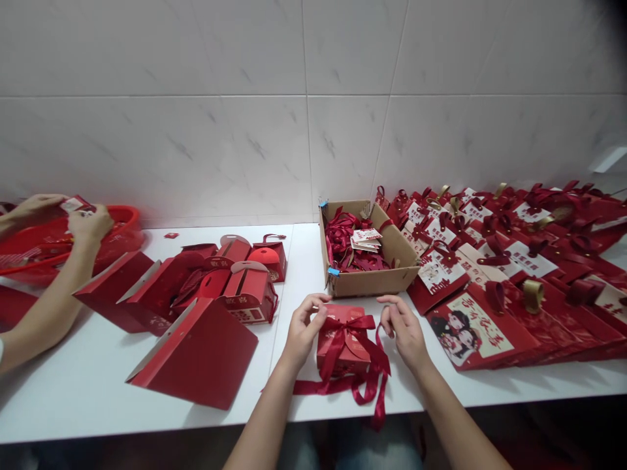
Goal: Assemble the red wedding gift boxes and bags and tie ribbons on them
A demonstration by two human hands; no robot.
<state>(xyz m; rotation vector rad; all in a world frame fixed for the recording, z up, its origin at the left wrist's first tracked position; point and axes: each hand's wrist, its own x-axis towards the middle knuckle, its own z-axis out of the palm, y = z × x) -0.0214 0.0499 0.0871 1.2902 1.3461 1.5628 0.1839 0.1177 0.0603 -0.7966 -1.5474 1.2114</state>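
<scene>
One red gift box (350, 359), tied with a dark red ribbon (345, 326) in a bow, sat near the front edge of the white bench (122, 391), squarely before you, presumably so that both hands could reach it. Two hands, yours: the left hand (307, 326) half open at the box's left side, thumb and forefinger parted, contact with the ribbon uncertain; the right hand (404, 329) loosely curled and unclosed, just beside the bow's right side, apparently holding nothing. The ribbon's long tails spread around the box, one hanging over the front edge. One cardboard carton (375, 284) stood just behind, toward the rear edge, likely for easy reach, with spare ribbons (340, 228) and cards (366, 239) inside. Many decorated bags (482, 326) were packed closely toward the bench's right end, perhaps to save room. Several handled boxes (247, 300) and red bags (196, 356) stood left of you, one bag close to the front edge. At the left end, a co-worker's hands (91, 222) held a small packet (77, 204) over a red basin (130, 219).
</scene>
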